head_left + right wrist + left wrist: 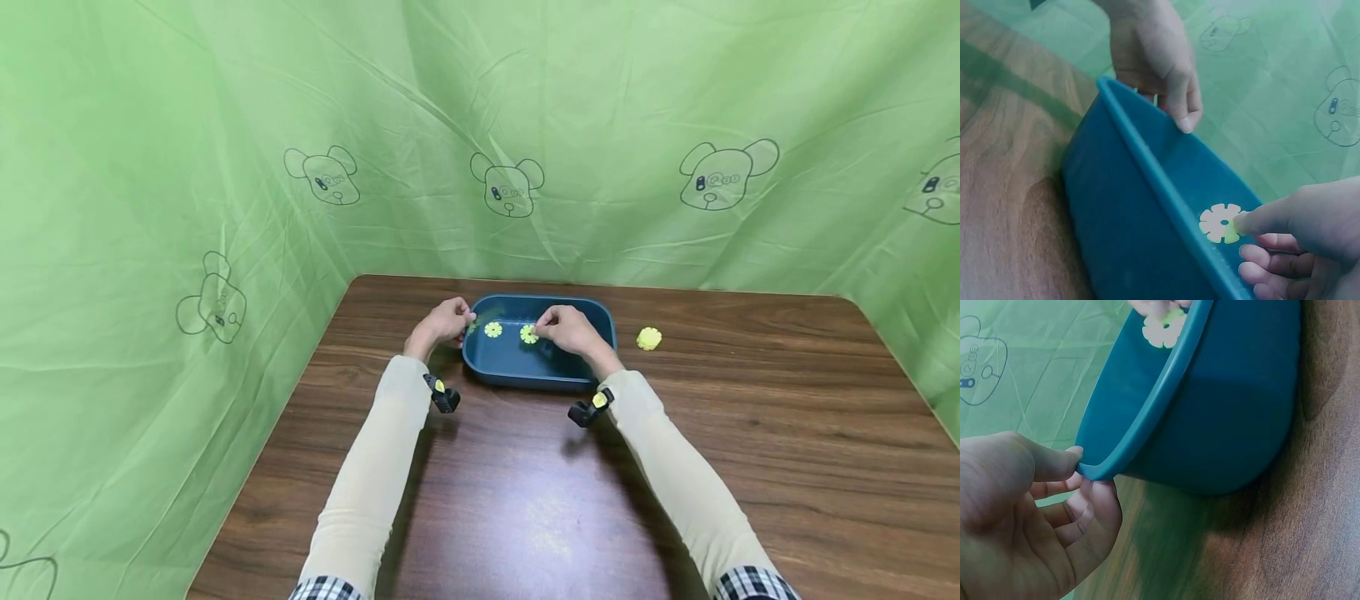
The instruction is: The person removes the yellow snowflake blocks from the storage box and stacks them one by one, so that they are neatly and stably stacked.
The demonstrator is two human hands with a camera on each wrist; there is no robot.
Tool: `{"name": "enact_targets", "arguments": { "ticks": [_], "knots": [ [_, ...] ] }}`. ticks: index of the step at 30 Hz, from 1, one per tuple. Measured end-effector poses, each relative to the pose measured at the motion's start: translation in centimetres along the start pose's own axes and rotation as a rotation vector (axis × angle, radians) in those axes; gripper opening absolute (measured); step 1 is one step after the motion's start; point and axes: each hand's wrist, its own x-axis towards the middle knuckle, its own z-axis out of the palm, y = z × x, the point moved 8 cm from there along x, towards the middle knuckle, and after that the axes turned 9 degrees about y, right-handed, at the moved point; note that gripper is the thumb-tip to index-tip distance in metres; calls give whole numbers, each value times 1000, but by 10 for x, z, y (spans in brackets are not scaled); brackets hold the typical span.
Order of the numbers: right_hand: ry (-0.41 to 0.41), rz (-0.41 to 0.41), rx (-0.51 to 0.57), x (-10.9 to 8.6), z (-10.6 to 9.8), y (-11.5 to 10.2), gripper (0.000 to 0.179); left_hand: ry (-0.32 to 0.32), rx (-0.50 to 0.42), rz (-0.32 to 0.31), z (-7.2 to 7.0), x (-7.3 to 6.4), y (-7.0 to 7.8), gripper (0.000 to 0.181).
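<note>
A dark blue plastic tub point(536, 382) with rounded corners stands on the table. My left hand point(444, 322) grips its left end, thumb over the rim point(1141, 428) and fingers curled beneath it in the left wrist view. Over the tub, my right hand point(572, 330) pinches a yellow flower-shaped disc point(1215, 223) by its edge, between thumb and fingers. The disc has notched petals and a small hole at its centre. Another yellow flower-shaped disc point(492, 330) shows inside the tub, left of the held one.
A small pile of yellow flower-shaped discs point(649, 338) lies right of the tub on the brown wood-grain table point(750, 400). Behind and to the left hangs a green curtain point(420, 100) with printed mouse heads. Both wrists carry black strapped cameras.
</note>
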Motion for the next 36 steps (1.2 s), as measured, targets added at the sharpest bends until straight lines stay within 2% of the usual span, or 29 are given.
{"name": "enact_targets", "arguments": {
  "ticks": [9,21,28,36],
  "knots": [
    [72,-39,55,-5,-22,0,19,-3,-13,10,1,-1,0,14],
    [156,-16,156,-14,-54,10,24,-1,-15,8,2,-3,0,14],
    [217,-10,137,-16,-77,15,27,-3,-7,8,1,-1,0,15],
    [267,18,139,-23,-94,26,29,-1,-6,18,1,4,-1,15]
  ]
}}
